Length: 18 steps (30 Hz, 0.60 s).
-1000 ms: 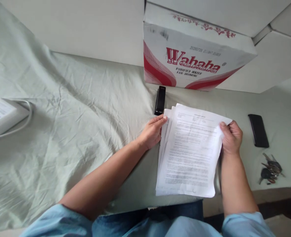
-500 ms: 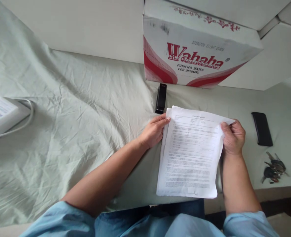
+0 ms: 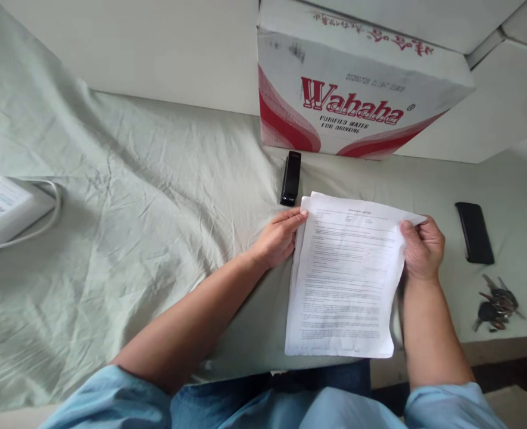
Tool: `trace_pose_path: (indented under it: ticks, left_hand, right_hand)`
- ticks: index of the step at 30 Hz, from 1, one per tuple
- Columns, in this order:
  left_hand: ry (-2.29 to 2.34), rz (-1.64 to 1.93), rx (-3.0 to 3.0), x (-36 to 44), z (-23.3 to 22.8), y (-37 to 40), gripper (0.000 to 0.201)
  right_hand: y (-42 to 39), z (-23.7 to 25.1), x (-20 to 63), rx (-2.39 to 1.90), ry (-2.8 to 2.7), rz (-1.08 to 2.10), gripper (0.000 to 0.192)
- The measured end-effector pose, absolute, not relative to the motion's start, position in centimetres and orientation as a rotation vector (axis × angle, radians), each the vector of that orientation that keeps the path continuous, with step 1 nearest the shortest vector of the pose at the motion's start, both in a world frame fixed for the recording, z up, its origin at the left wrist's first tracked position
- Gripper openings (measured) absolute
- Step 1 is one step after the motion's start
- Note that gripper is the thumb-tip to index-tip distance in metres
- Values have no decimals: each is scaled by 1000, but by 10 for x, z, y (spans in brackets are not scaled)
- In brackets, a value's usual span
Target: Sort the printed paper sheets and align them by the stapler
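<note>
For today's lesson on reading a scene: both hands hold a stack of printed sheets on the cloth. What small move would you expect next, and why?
Probably the left hand reaches for the slim black stapler. The white printed paper sheets look squared between both hands, the right hand pinching their right edge, and the stapler lies just beyond the left fingers, by the stack's top left corner.

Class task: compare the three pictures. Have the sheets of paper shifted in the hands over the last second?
Yes. The paper sheets were fanned out at their left edge beside the black stapler; now they are squared into one stack between the left hand and right hand.
</note>
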<state>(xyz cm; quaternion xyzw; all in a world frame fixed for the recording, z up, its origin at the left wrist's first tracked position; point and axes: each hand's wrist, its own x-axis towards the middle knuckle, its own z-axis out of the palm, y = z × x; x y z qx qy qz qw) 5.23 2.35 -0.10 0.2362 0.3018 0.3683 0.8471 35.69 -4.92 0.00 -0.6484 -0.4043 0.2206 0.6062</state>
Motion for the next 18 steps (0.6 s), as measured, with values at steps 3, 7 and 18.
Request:
trace_pose_path:
  ticks: [3, 7, 18]
  left_hand:
    - [643, 776, 499, 52, -1, 23, 38]
    - [654, 778, 510, 54, -2, 22, 40]
    - [647, 818, 656, 53, -31, 19, 45]
  right_hand:
    - [-48, -2, 357, -1501, -933, 505, 43]
    - [-43, -5, 354, -1439, -869, 480, 43]
    - [-48, 9, 355, -1568, -967, 327, 60]
